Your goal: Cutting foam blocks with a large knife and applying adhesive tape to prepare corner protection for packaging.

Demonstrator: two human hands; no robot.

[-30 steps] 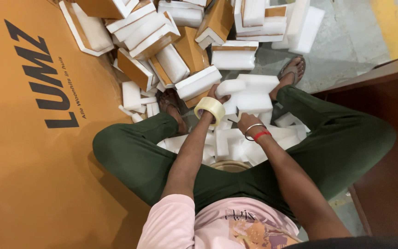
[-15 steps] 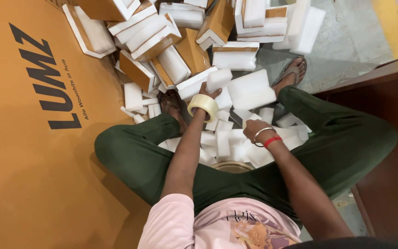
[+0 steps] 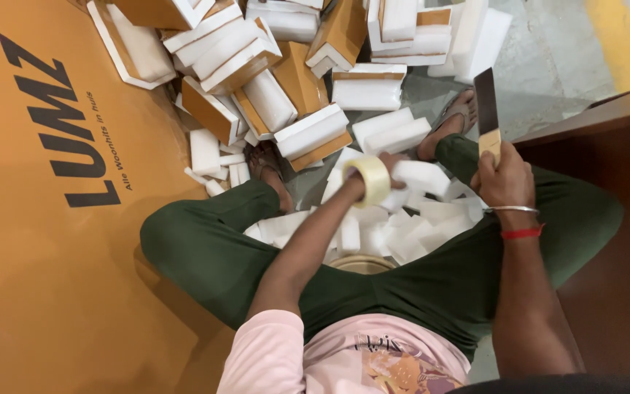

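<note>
I sit on the floor with legs in dark green trousers spread apart. A roll of clear packing tape (image 3: pixel 368 179) rings my left wrist. My left hand (image 3: pixel 390 166) grips a white foam block (image 3: pixel 423 177) above a heap of foam pieces (image 3: pixel 402 233) between my legs. My right hand (image 3: pixel 503 177), with a silver bangle and a red thread at the wrist, holds up a knife (image 3: pixel 486 109) with a dark blade and pale wooden handle, blade pointing away from me.
A large orange cardboard box (image 3: pixel 45 219) lies along the left. Several foam-and-cardboard corner pieces (image 3: pixel 271 66) are piled ahead. A dark brown wooden panel (image 3: pixel 607 146) stands at the right. Another tape roll (image 3: pixel 362 263) peeks out near my lap. My sandalled feet rest by the pile.
My right hand rose from the foam heap and now holds the knife upright at the right. My left hand shifted right onto a foam block. The camera view moved closer.
</note>
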